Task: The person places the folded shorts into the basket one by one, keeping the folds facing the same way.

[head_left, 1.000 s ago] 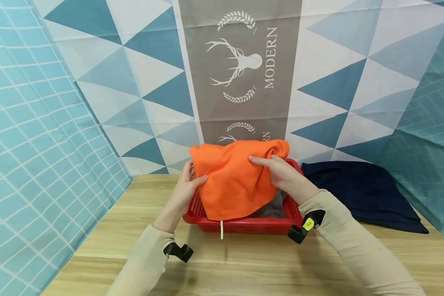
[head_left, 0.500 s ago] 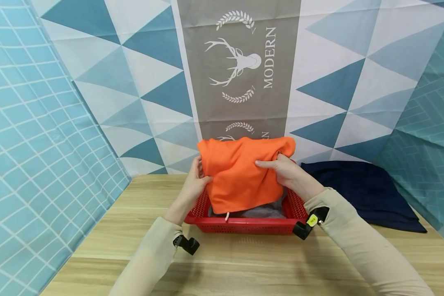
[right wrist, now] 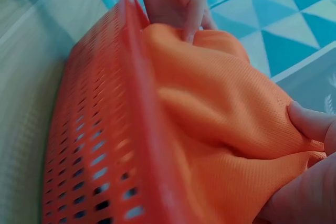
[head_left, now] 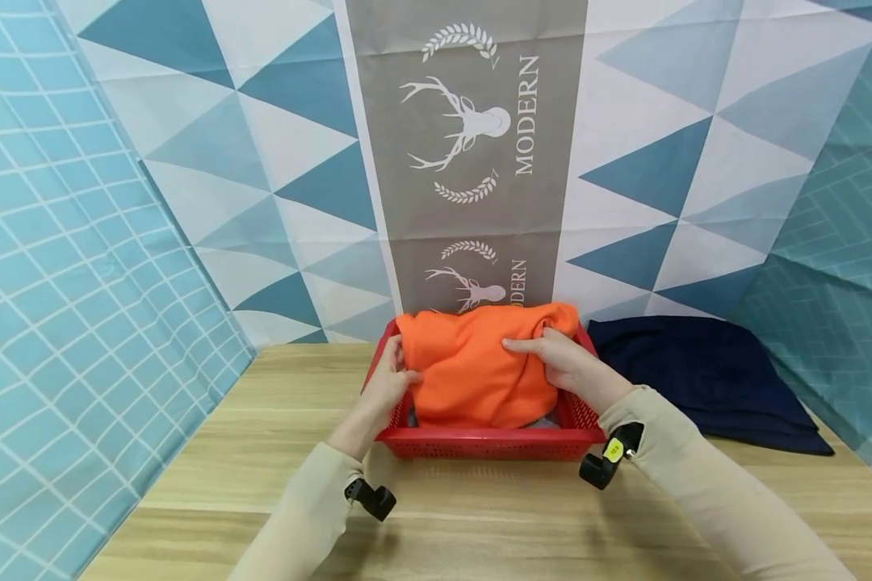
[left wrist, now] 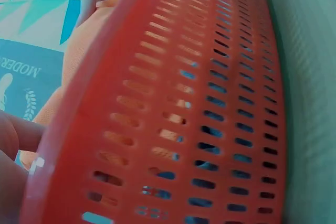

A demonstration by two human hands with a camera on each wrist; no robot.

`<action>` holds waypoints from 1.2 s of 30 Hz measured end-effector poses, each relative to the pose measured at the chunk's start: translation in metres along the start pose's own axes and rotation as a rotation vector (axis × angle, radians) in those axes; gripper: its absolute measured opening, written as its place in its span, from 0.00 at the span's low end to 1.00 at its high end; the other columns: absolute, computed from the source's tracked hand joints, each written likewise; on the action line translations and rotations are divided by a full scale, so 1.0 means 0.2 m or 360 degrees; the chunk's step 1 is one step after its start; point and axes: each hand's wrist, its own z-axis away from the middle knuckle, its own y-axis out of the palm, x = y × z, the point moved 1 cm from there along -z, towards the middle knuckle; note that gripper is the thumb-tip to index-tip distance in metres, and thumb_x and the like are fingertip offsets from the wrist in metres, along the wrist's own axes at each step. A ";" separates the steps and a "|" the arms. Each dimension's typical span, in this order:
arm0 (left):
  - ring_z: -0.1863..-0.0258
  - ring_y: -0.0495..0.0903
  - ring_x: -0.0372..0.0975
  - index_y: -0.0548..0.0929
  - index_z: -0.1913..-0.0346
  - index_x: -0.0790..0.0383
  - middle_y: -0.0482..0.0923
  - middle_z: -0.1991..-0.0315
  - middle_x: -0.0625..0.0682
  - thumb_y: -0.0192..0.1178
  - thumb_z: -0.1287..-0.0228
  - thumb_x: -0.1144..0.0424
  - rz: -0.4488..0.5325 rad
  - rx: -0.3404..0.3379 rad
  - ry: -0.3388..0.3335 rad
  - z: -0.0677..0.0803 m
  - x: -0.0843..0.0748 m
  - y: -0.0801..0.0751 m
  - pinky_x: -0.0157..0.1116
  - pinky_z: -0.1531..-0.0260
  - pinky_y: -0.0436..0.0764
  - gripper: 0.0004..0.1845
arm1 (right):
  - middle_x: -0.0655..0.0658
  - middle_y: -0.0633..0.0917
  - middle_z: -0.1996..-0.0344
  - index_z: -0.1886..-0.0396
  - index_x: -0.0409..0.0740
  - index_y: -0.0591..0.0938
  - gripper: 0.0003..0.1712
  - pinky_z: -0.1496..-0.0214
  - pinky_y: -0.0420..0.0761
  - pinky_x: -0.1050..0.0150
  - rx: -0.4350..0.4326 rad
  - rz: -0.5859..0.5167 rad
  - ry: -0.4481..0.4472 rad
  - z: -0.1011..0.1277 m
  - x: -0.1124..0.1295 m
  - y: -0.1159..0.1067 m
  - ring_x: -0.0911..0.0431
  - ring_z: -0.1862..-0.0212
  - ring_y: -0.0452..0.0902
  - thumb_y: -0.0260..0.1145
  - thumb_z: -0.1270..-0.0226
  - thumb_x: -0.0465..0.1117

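Note:
A folded orange cloth garment [head_left: 480, 371] lies partly inside a red plastic basket [head_left: 490, 445], its upper fold rising above the back rim. My left hand [head_left: 388, 379] grips the garment's left edge, thumb in front. At its right side my right hand [head_left: 563, 355] pinches the fabric, with the thumb lying across the front. The right wrist view shows the orange cloth [right wrist: 226, 98] bunched behind the basket rim, held at both ends. Under the garment a little grey cloth [head_left: 545, 422] shows; the rest of it is hidden.
A dark navy folded cloth [head_left: 698, 379] lies on the wooden table [head_left: 480, 524], right of the basket. Patterned fabric walls stand behind and at both sides. The deer-print panel [head_left: 472, 161] hangs directly behind the basket.
Both hands first shifted slightly right and up with the orange garment, then lowered it into the basket. Its white cord, which hung over the front rim, is now out of sight.

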 end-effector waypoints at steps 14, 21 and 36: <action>0.48 0.65 0.47 0.53 0.36 0.59 0.63 0.39 0.56 0.47 0.47 0.79 0.0011 -0.0074 -0.0276 -0.05 0.06 0.03 0.33 0.60 0.69 0.34 | 0.51 0.74 0.56 0.40 0.38 0.61 0.25 0.34 0.60 0.55 0.0048 -0.0031 0.0051 -0.09 -0.10 -0.06 0.59 0.54 0.72 0.56 0.35 0.34; 0.60 0.67 0.44 0.48 0.34 0.66 0.55 0.35 0.61 0.46 0.45 0.78 -0.0049 -0.0100 -0.0427 -0.05 0.09 0.01 0.31 0.75 0.63 0.34 | 0.41 0.67 0.43 0.35 0.31 0.54 0.30 0.34 0.62 0.54 0.0000 0.0087 0.0097 -0.08 -0.12 -0.09 0.52 0.45 0.67 0.51 0.33 0.32; 0.43 0.64 0.51 0.39 0.32 0.62 0.53 0.36 0.63 0.50 0.38 0.69 -0.0378 0.0121 -0.0506 -0.01 0.09 -0.03 0.46 0.44 0.69 0.39 | 0.30 0.56 0.37 0.34 0.26 0.44 0.39 0.39 0.67 0.52 -0.0011 0.0728 0.0188 0.03 -0.16 -0.15 0.45 0.45 0.64 0.54 0.34 0.36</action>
